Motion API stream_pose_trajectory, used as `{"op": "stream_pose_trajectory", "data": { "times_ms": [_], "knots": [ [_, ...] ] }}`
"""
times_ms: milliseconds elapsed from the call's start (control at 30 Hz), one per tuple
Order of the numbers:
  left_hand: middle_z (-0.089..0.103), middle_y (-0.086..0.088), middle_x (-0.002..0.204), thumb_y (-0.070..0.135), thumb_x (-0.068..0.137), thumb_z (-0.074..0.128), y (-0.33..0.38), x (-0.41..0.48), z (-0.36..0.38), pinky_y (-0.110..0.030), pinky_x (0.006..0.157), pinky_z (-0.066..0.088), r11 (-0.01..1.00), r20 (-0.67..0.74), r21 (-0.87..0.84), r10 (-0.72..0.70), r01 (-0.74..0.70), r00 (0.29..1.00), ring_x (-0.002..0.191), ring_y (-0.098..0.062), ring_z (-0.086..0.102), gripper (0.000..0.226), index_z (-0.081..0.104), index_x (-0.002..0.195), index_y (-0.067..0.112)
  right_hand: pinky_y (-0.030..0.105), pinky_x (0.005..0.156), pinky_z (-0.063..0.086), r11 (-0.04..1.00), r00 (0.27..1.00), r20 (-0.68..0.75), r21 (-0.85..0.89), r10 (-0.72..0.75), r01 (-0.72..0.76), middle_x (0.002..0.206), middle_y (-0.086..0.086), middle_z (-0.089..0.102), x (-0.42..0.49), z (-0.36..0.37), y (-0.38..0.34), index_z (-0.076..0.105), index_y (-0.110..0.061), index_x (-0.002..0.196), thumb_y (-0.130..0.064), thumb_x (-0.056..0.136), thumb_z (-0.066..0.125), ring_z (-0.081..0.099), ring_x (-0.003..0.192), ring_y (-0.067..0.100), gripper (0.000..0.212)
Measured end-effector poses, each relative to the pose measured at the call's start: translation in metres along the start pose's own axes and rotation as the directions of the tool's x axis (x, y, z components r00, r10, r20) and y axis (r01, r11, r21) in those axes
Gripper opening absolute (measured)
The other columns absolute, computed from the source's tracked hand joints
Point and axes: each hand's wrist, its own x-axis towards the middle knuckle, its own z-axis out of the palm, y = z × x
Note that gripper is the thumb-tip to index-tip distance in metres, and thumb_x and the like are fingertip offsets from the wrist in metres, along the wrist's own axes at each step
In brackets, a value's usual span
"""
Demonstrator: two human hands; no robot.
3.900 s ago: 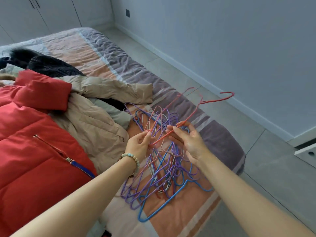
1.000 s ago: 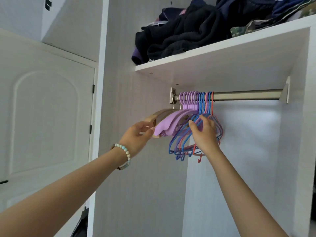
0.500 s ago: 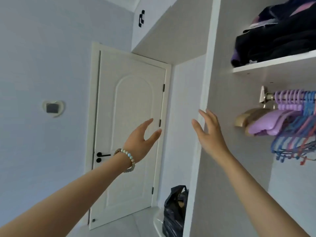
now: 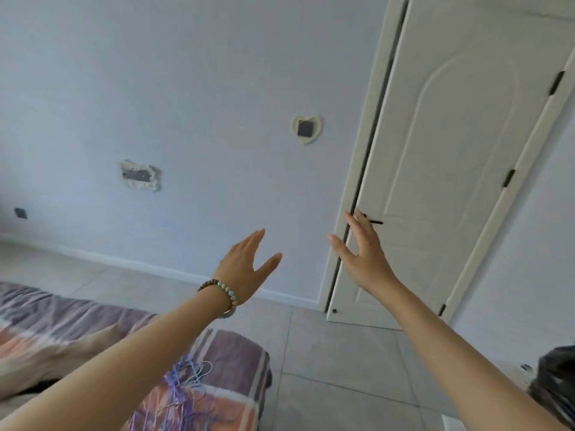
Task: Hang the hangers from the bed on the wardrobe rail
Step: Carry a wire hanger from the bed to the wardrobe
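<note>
Hovering before the wall and door, the left hand (image 4: pixel 245 265) and right hand (image 4: pixel 364 253) were both spread, fingers straight, holding nothing and well apart from each other. Risk: the hangers (image 4: pixel 183 396) lay interlocked near the corner of the bed (image 4: pixel 239 346), so lifting one by its hook would likely drag its neighbours along and spill them onto the floor. Appearance: thin wire in purple, blue and a pale tone, heaped in a tangle just below the left forearm. Blur made the count uncertain. The rail was out of view.
</note>
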Motion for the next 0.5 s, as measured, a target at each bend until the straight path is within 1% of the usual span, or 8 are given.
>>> {"op": "stream_pose_trajectory", "data": {
  "times_ms": [100, 233, 367, 500],
  "knots": [
    [0.019, 0.001, 0.155, 0.053, 0.091, 0.036, -0.076, -0.014, -0.001, -0.035, 0.115, 0.020, 0.985, 0.000, 0.062, -0.163, 0.162, 0.987, 0.142, -0.019, 0.020, 0.070, 0.015, 0.148, 0.020, 0.034, 0.119, 0.011, 1.000, 0.990, 0.139, 0.007, -0.016, 0.015, 0.159, -0.010, 0.005, 0.010, 0.081, 0.000, 0.023, -0.029, 0.148, -0.049, 0.092, 0.046, 0.005, 0.145, 0.007, 0.064],
    [0.020, -0.001, 0.155, 0.054, 0.091, 0.035, -0.163, -0.037, 0.009, -0.036, 0.115, 0.019, 0.921, 0.011, 0.112, -0.376, 0.373, 0.926, 0.141, -0.021, 0.021, 0.070, 0.015, 0.148, 0.019, 0.039, 0.119, 0.013, 0.999, 0.944, 0.328, 0.013, -0.034, 0.032, 0.159, -0.009, 0.003, 0.016, 0.184, 0.007, 0.020, -0.029, 0.148, -0.049, 0.092, 0.046, 0.005, 0.146, 0.011, 0.065],
    [0.022, -0.002, 0.154, 0.053, 0.092, 0.037, -0.236, -0.061, 0.032, -0.036, 0.114, 0.020, 0.834, 0.001, 0.140, -0.539, 0.534, 0.842, 0.141, -0.022, 0.021, 0.069, 0.017, 0.147, 0.017, 0.043, 0.119, 0.013, 0.999, 0.871, 0.489, 0.016, -0.048, 0.047, 0.159, -0.007, 0.002, 0.013, 0.281, 0.023, 0.020, -0.027, 0.149, -0.049, 0.092, 0.046, 0.005, 0.146, 0.013, 0.066],
    [0.028, -0.003, 0.152, 0.054, 0.091, 0.038, -0.309, -0.082, 0.069, -0.037, 0.113, 0.025, 0.718, 0.008, 0.157, -0.687, 0.678, 0.726, 0.139, -0.023, 0.027, 0.068, 0.021, 0.146, 0.018, 0.042, 0.119, 0.012, 0.999, 0.764, 0.644, 0.000, -0.032, 0.042, 0.160, -0.003, 0.000, 0.001, 0.374, 0.051, 0.016, -0.024, 0.150, -0.051, 0.091, 0.047, 0.003, 0.147, 0.016, 0.071]
  ]
}}
